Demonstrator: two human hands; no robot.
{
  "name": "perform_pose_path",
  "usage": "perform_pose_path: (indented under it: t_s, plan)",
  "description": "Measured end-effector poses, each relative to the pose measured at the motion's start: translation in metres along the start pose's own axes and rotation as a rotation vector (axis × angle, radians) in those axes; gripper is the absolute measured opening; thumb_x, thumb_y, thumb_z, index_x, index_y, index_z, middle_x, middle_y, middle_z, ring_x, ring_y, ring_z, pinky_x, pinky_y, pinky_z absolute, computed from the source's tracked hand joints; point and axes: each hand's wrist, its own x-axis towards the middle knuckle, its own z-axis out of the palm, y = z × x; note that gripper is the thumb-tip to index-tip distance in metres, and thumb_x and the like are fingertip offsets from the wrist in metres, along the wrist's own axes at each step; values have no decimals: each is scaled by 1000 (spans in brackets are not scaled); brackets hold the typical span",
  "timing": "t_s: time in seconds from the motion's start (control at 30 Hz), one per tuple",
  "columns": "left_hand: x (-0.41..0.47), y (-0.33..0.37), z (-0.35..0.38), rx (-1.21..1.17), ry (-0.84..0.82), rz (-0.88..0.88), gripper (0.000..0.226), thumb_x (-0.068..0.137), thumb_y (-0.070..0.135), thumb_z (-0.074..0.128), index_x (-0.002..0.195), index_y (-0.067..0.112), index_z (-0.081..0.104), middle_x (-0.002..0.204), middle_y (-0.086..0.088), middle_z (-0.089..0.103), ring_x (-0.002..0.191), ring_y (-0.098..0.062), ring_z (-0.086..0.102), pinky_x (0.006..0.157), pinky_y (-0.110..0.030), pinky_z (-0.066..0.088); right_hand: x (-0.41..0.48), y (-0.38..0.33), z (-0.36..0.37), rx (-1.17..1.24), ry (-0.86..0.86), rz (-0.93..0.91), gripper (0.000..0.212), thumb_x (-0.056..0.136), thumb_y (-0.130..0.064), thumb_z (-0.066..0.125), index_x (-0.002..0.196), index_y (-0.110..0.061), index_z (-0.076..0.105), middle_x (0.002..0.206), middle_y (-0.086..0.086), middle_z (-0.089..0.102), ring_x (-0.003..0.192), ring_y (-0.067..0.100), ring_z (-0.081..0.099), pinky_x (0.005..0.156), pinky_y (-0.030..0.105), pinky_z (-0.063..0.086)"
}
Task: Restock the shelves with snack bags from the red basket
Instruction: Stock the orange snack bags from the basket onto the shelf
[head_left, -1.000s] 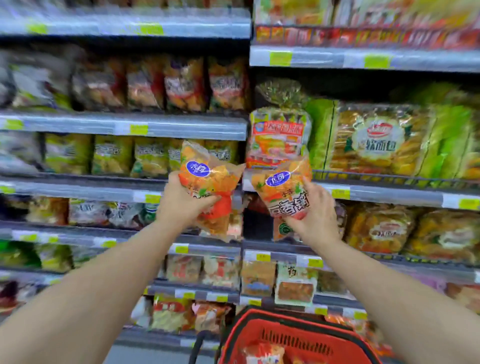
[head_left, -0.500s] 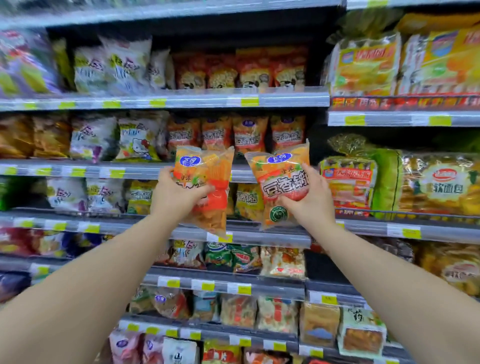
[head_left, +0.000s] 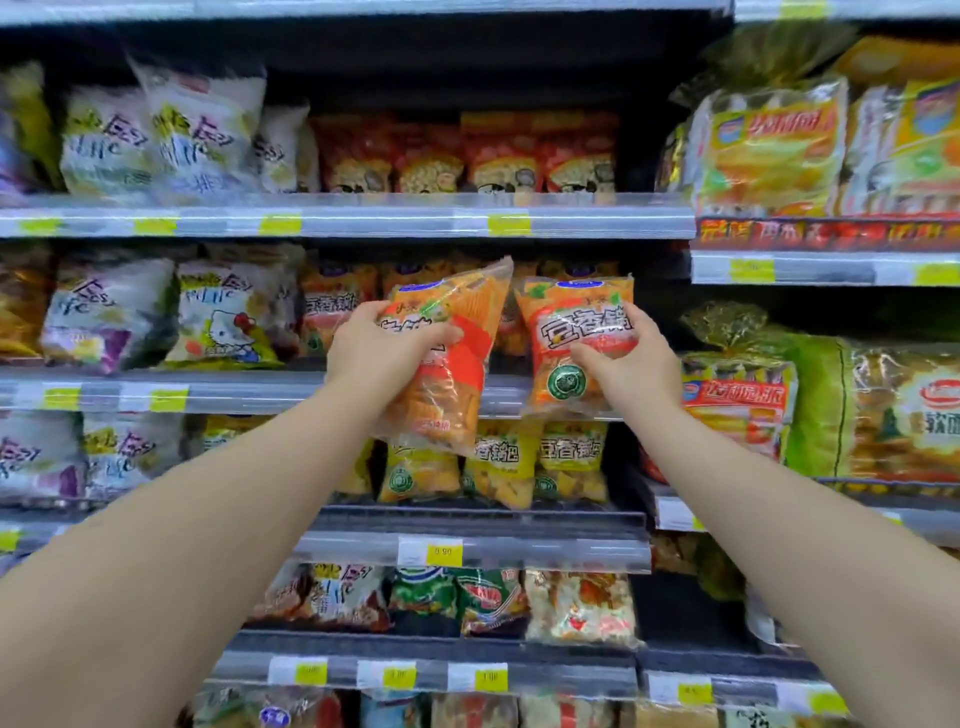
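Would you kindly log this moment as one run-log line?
left hand: grips left orange bag | right hand: grips right orange bag | place: before matching shelved bags | red basket: not in view

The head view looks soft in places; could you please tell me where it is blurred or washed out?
Head view: white bags at upper left smeared by motion blur; left orange bag in the left hand and right orange bag in the right hand sharper, large print legible; yellow price tags washed out; forearms stretched toward the lower corners by the wide lens.
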Motion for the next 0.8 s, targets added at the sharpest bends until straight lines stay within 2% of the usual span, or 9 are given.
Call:
perform_pose_path:
  t_s: [0.13,0.23,0.33,0.5,0.57,0.67,0.8]
  plan:
    - [42,14,28,67,-35,16,110,27,76,74,127,35,50,117,5,59,104,-23,59,92,-46,49,45,8,25,-38,46,20,80,72,-51,73,141,-28,38,136,-2,51,121,20,50,92,31,39]
    - [70,14,48,95,-66,39,109,27,75,73,126,35,52,114,7,59,102,-21,58,92,-44,49,80,14,44,-37,66,0,79,71,-47,76,137,-27,39,129,-1,54,112,20,55,93,36,47]
    - [94,9,63,104,-91,52,109,27,74,73,126,34,52,116,7,59,102,-21,58,92,-43,49,110,25,65,-121,114,-44,74,70,-37,77,132,-21,40,124,4,53,109,26,57,91,45,49]
    - [118,-4,82,122,-111,52,118,27,77,69,133,29,48,123,1,58,109,-26,57,94,-45,47,142,56,97,-235,79,-25,68,71,-26,82,125,-14,43,121,9,52,106,31,58,90,47,49]
    - [124,-3,88,126,-121,68,120,26,78,68,134,27,47,125,0,57,111,-27,56,95,-46,47,149,62,104,-309,59,-29,67,71,-32,82,122,-13,43,120,10,51,109,32,55,91,49,47]
    - [127,-3,96,102,-127,81,121,30,78,68,136,25,45,130,-1,53,116,-26,53,97,-46,46,150,64,107,-540,28,16,71,70,-53,76,121,-16,40,124,9,51,121,31,46,94,49,42]
    - [128,-10,104,-51,-135,20,116,35,73,74,136,26,44,131,0,53,118,-27,52,98,-45,46,139,59,100,-702,-84,102,84,75,-69,59,137,-20,28,145,10,33,137,30,25,101,50,31]
